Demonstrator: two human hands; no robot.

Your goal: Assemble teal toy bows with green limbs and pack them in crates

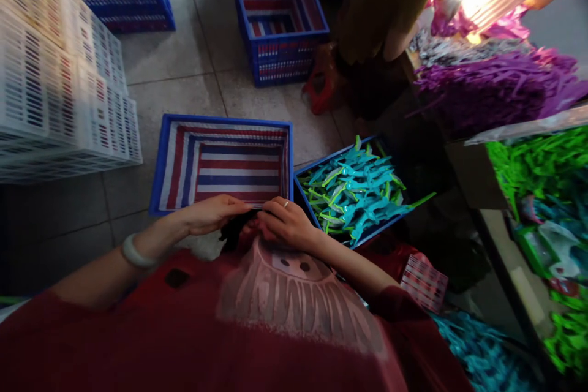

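My left hand (212, 214) and my right hand (285, 222) meet in front of my red shirt, fingers curled around a small dark object (235, 228) that I cannot make out. A pale bangle sits on my left wrist, a ring on my right hand. Just beyond my hands on the floor stands a blue crate (162, 159) lined with red, white and blue striped sheet. To its right a second blue crate (307, 166) holds several teal and green plastic pieces (358, 193).
White crates (59, 86) are stacked at the left. More blue crates (280, 55) stand farther back on the tiled floor. Another person's sleeve (381, 6) shows at the top right beside purple pieces (496, 89). Green pieces (537, 162) lie on the table at the right.
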